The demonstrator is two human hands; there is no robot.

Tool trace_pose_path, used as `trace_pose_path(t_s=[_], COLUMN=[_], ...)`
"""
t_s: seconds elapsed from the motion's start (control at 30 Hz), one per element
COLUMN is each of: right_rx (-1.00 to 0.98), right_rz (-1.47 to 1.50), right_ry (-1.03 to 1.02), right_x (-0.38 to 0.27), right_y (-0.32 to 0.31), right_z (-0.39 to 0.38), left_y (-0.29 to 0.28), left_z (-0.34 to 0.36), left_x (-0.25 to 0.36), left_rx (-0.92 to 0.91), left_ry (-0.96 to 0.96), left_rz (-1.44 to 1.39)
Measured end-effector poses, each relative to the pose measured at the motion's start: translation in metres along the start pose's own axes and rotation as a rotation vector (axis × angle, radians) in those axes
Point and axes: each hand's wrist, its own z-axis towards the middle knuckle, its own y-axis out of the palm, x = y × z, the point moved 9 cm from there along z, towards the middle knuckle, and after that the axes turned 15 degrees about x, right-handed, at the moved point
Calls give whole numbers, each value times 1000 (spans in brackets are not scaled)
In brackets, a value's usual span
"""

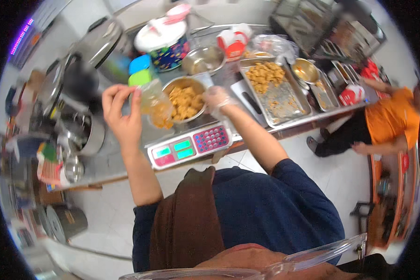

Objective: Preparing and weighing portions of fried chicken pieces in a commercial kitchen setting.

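Note:
My left hand (pixel 122 106) is bare and pinches a clear plastic bag (pixel 148 98) with orange smears, hanging beside a steel bowl of golden-brown pieces (pixel 184 100). My right hand (pixel 215 100), in a clear plastic glove, is curled at the bowl's right rim; what its fingers grip is unclear. The bowl sits behind a white and pink scale (pixel 189 144) with green displays. Right of my hand, a dark knife (pixel 251 101) lies on a white surface beside a metal tray (pixel 284 109) holding more golden-brown pieces.
A person in an orange shirt (pixel 387 119) stands at the right. Behind the bowl are an empty steel bowl (pixel 204 59), a patterned pot (pixel 165 51) and red-and-white cartons (pixel 234 42). Pots (pixel 86 135) crowd the left. A bucket (pixel 67 223) stands on the floor.

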Motion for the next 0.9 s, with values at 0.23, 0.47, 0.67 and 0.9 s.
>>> trace_pose_path(t_s=[0.23, 0.47, 0.67, 0.9], right_rx=[252, 339, 615, 843], right_rz=[320, 476, 761, 706], right_ry=[583, 806, 971, 1023], right_x=[6, 90, 157, 274], right_y=[-67, -154, -245, -352], right_z=[-60, -183, -290, -398], left_y=[61, 174, 278, 397], left_z=[2, -45, -142, -246], left_x=[25, 140, 231, 351], left_rx=[-128, -309, -518, -661], left_ry=[32, 153, 103, -23], left_rz=[-157, -453, -664, -799])
